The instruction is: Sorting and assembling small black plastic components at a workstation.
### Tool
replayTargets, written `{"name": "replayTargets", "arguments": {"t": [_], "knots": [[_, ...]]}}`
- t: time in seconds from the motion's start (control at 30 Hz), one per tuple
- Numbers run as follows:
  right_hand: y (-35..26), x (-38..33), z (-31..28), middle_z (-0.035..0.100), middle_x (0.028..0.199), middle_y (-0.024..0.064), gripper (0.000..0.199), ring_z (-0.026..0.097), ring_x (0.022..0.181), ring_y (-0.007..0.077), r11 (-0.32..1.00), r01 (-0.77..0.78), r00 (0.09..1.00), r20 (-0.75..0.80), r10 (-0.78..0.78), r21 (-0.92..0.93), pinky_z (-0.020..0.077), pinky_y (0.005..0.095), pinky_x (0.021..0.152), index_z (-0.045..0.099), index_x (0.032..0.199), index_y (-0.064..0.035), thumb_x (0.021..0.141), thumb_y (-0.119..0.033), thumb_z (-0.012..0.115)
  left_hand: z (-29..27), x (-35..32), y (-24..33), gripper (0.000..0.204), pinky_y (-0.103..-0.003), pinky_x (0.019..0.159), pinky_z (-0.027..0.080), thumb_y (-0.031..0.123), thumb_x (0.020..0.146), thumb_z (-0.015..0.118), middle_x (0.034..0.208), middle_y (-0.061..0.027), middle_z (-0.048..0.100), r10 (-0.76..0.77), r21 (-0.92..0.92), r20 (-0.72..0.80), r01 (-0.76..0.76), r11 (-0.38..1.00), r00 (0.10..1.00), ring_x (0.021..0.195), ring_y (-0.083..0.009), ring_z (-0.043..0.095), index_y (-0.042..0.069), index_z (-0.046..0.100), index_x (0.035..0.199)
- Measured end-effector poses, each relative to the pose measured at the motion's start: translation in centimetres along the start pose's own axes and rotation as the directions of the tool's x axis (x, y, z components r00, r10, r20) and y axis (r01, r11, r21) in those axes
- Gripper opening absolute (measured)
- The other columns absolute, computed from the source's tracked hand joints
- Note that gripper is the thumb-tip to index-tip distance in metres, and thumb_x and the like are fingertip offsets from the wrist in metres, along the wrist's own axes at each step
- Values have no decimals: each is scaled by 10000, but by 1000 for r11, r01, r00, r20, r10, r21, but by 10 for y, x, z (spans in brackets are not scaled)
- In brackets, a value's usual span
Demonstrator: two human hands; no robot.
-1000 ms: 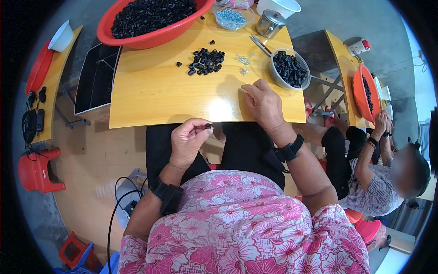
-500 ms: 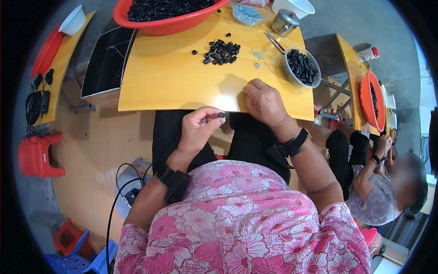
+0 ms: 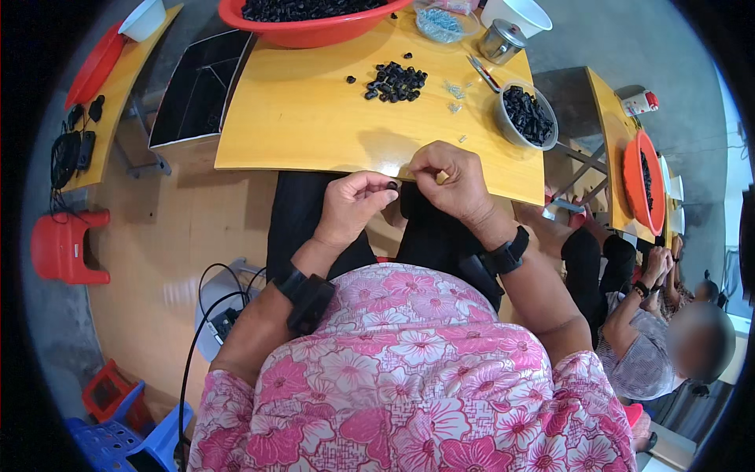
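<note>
My left hand (image 3: 350, 208) is just off the front edge of the yellow table (image 3: 291, 126), its thumb and index finger pinching a small black plastic piece (image 3: 392, 186). Close to its right, my right hand (image 3: 456, 185) has thumb and index finger pressed together at the table edge. Whatever is between those fingertips is too small to make out. The two hands are slightly apart. Ahead of them lies a loose pile of similar black pieces (image 3: 395, 83). Several tiny, shiny metal pieces (image 3: 454, 90) are scattered to the right of that pile.
A clear bowl (image 3: 549, 135) of black parts stands at the table's right edge, beside a slim pointed tool (image 3: 483, 72). Farther back are a red basin (image 3: 314, 34), a clear tub (image 3: 464, 33) and a metal canister (image 3: 502, 46). A co-worker (image 3: 641, 346) sits at right.
My right hand has turned and its fingers have come closer to the left hand's black piece. The whole view has shifted slightly. The left hand keeps its pinch.
</note>
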State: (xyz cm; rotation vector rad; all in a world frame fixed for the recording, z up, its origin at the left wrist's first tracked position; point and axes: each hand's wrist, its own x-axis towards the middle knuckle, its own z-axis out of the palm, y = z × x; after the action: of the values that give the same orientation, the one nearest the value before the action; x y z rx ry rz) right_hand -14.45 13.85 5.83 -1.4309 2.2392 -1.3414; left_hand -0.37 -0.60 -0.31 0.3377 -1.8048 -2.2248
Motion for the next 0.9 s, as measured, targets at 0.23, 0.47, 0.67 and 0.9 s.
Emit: {"name": "replayTargets", "arguments": {"t": [0.23, 0.47, 0.67, 0.9], "knots": [[-14, -5, 7, 660, 817, 83, 140, 647, 713, 178, 999, -28, 996, 91, 24, 46, 515, 277, 642, 670, 841, -35, 742, 56, 628, 0, 0, 1, 183, -212, 711, 508, 50, 853, 742, 876, -14, 693, -32, -20, 9, 32, 999, 999, 791, -51, 610, -20, 700, 1016], [-15, -1, 3, 647, 857, 92, 216, 653, 752, 281, 933, 296, 943, 219, -251, -204, 535, 332, 645, 662, 895, -50, 708, 56, 644, 0, 0, 3, 179, -219, 710, 514, 60, 864, 734, 879, -21, 695, -44, 18, 10, 44, 999, 999, 792, -56, 614, -26, 698, 1017], [-25, -4, 8, 654, 888, 97, 243, 659, 779, 291, 834, 428, 895, 293, -337, -348, 545, 335, 667, 668, 921, -44, 712, 78, 645, -3, -1, -2, 156, -219, 719, 515, 42, 895, 685, 892, -25, 695, -104, -109, 32, 106, 988, 994, 806, -66, 620, -28, 691, 1034], [-16, -10, 14, 665, 865, 98, 223, 652, 719, 170, 990, -58, 989, 143, 39, 132, 525, 274, 662, 699, 1017, -37, 795, -10, 695, -2, 1, 8, 155, -210, 680, 491, 31, 890, 679, 874, -7, 674, -93, -114, 15, 94, 989, 996, 757, -53, 589, -19, 683, 1037]]}}
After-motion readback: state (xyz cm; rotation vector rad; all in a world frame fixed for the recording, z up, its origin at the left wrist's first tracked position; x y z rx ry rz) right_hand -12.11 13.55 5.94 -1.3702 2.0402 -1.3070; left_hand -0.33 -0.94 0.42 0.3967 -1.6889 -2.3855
